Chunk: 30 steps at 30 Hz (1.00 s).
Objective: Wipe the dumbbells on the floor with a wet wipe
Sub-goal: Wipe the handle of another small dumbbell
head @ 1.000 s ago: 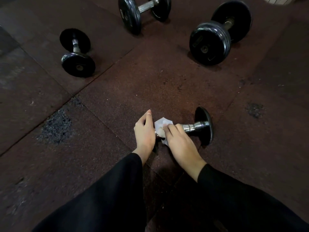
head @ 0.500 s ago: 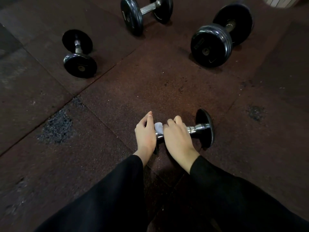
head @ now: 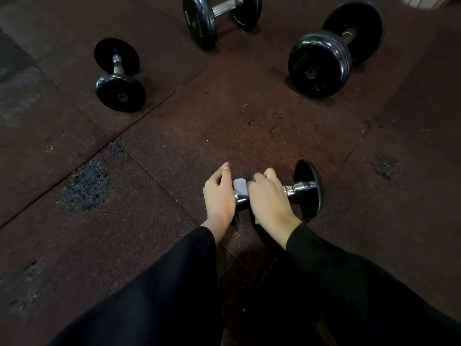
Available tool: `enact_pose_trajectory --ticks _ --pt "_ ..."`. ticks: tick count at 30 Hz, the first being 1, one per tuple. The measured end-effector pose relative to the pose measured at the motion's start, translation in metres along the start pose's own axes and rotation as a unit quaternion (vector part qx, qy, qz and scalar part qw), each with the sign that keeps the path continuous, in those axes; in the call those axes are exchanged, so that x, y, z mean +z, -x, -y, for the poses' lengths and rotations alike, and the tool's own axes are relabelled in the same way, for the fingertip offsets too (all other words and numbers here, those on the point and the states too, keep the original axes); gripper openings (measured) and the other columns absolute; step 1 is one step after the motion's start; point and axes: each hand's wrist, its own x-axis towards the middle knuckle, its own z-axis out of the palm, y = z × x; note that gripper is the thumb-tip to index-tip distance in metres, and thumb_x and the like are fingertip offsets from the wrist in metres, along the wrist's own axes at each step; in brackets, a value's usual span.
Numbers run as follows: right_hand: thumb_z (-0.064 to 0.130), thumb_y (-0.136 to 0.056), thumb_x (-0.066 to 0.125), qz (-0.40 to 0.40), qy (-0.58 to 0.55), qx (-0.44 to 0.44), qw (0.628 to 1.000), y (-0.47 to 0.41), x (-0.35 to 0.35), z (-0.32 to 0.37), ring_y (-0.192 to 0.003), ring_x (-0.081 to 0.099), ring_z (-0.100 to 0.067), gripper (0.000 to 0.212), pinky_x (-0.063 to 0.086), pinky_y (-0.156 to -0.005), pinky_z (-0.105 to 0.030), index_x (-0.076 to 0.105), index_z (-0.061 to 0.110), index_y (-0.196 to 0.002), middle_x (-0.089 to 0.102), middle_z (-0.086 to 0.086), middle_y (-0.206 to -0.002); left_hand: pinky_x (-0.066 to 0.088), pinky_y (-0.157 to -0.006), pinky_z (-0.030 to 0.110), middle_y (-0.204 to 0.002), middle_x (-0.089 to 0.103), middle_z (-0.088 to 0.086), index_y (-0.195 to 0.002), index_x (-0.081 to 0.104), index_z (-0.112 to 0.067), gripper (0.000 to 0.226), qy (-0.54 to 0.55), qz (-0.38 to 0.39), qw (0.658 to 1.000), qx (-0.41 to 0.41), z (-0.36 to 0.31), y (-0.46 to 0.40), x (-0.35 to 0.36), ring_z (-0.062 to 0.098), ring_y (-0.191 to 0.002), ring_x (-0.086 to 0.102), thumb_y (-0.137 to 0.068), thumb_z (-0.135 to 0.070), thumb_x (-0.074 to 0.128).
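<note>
A small dumbbell (head: 308, 188) with black end plates and a chrome handle lies on the floor in front of me. My left hand (head: 219, 196) cups its left plate, which is hidden under the palm. Over the middle of the handle my right hand (head: 270, 198) is wrapped around the white wet wipe (head: 240, 186). Only a small fold of the wipe shows between the two hands. The right plate and a short stretch of chrome handle stay visible.
Three more black dumbbells lie further away: a small one (head: 119, 74) at the left, a medium one (head: 220, 15) at the top centre, a large one (head: 334, 49) at the right. The floor is dark rubber tiles with a worn patch (head: 84, 186).
My right hand has curled further over the handle and covered most of the wipe. The left hand has stayed on the left plate.
</note>
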Motion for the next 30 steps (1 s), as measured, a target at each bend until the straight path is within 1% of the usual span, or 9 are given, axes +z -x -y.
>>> enact_pose_trajectory --ticks 4,7,13,16,18,21,24,28,30 --pt "-0.002 -0.062 0.079 -0.132 -0.01 -0.007 0.991 0.017 0.033 -0.003 -0.073 0.059 -0.028 0.025 0.036 -0.072 -0.032 0.067 0.0 -0.084 0.063 -0.012 -0.08 0.037 -0.108 0.029 -0.13 0.058 0.004 -0.126 0.057 -0.009 0.036 0.001 -0.001 1.0 0.002 0.0 0.0 0.0 0.013 -0.124 0.05 -0.096 -0.023 0.043" --pt "-0.01 -0.065 0.074 -0.166 -0.114 -0.039 0.979 0.024 0.049 -0.007 -0.071 0.06 -0.028 0.022 0.051 -0.062 -0.034 0.063 0.0 -0.082 0.06 -0.013 -0.083 0.038 -0.108 0.031 -0.128 0.06 0.003 -0.124 0.059 -0.009 0.036 0.0 -0.007 1.0 -0.004 0.0 -0.001 0.0 0.012 -0.122 0.052 -0.096 -0.024 0.044" --pt "0.002 -0.066 0.075 -0.185 -0.086 -0.067 0.977 0.029 0.051 0.005 -0.063 0.058 -0.015 0.022 0.039 -0.053 -0.019 0.06 0.012 -0.079 0.057 -0.001 -0.076 0.038 -0.108 0.03 -0.128 0.06 0.002 -0.124 0.059 -0.009 0.036 -0.011 -0.006 1.0 0.0 -0.002 0.002 0.0 0.014 -0.122 0.052 -0.096 -0.024 0.042" --pt "0.001 -0.07 0.062 -0.217 -0.056 -0.089 0.97 0.032 0.051 -0.002 -0.061 0.054 -0.016 0.022 0.043 -0.049 -0.025 0.048 0.015 -0.079 0.053 -0.001 -0.071 0.039 -0.107 0.033 -0.128 0.06 0.003 -0.124 0.06 -0.01 0.036 -0.008 -0.006 1.0 -0.002 -0.002 0.002 0.0 0.015 -0.121 0.053 -0.096 -0.024 0.042" --pt "-0.007 -0.064 0.07 -0.233 -0.079 -0.081 0.966 0.03 0.05 -0.005 -0.061 0.051 -0.017 0.033 0.041 -0.047 -0.026 0.046 0.013 -0.076 0.051 -0.003 -0.069 0.04 -0.107 0.034 -0.128 0.06 0.003 -0.123 0.06 -0.01 0.035 0.002 -0.008 1.0 -0.006 -0.003 0.002 0.0 0.014 -0.121 0.053 -0.096 -0.025 0.043" --pt "-0.009 -0.055 0.077 -0.234 -0.085 -0.096 0.964 0.028 0.05 -0.001 -0.06 0.051 -0.017 0.043 0.033 -0.056 -0.026 0.046 0.012 -0.075 0.052 -0.004 -0.068 0.039 -0.107 0.032 -0.125 0.062 0.0 -0.121 0.062 -0.012 0.034 0.003 -0.009 1.0 -0.007 -0.003 0.0 0.001 0.011 -0.118 0.054 -0.095 -0.026 0.044" --pt "-0.007 -0.058 0.079 -0.229 -0.068 -0.082 0.968 0.03 0.051 -0.005 -0.061 0.056 -0.021 0.033 0.042 -0.053 -0.023 0.055 0.01 -0.072 0.054 -0.005 -0.068 0.04 -0.1 0.025 -0.11 0.066 -0.006 -0.11 0.066 -0.017 0.028 0.007 -0.001 1.0 -0.009 -0.003 0.001 0.001 0.004 -0.106 0.057 -0.096 -0.024 0.043" --pt "-0.006 -0.067 0.075 -0.233 -0.058 -0.035 0.97 0.04 0.056 -0.024 -0.069 0.056 -0.022 0.021 0.043 -0.067 -0.027 0.061 0.007 -0.075 0.056 -0.006 -0.073 0.038 -0.107 0.03 -0.128 0.06 0.001 -0.123 0.06 -0.01 0.037 -0.002 -0.006 1.0 -0.008 -0.001 0.0 0.001 0.012 -0.121 0.052 -0.095 -0.028 0.045" --pt "-0.006 -0.067 0.076 -0.226 -0.048 -0.035 0.972 0.044 0.059 -0.024 -0.069 0.053 -0.02 0.022 0.044 -0.062 -0.026 0.061 0.008 -0.076 0.056 -0.005 -0.074 0.038 -0.108 0.031 -0.128 0.06 0.001 -0.123 0.061 -0.009 0.036 -0.003 -0.011 1.0 -0.01 -0.002 -0.001 0.001 0.012 -0.121 0.052 -0.095 -0.027 0.046"
